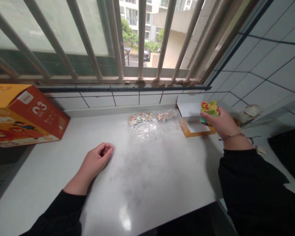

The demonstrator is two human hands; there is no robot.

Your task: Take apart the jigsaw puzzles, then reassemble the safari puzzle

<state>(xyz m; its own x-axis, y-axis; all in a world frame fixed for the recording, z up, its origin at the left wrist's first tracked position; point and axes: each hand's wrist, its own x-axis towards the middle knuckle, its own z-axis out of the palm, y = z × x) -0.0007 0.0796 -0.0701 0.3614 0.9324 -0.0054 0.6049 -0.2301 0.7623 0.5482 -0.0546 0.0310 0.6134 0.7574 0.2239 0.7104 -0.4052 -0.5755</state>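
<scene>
My right hand (222, 123) is closed round a bundle of colourful printed pieces (209, 111), mostly yellow, green and red; it may be puzzle pieces. The bundle is held over the right side of an open box (190, 118) with white inner walls and an orange-yellow edge. My left hand (95, 160) rests on the white countertop (147, 170) with its fingers curled in, and I see nothing in it. Between the hands, farther back, lie a clear plastic bag (144, 126) with printed pieces and another clear bag (169, 119) with small tan pieces.
A large orange and yellow carton (27, 114) stands at the left back. Behind the counter is a window with metal bars (141, 39). White tiled wall (272, 62) closes off the right. A pale jar-like item (250, 111) stands beyond my right hand.
</scene>
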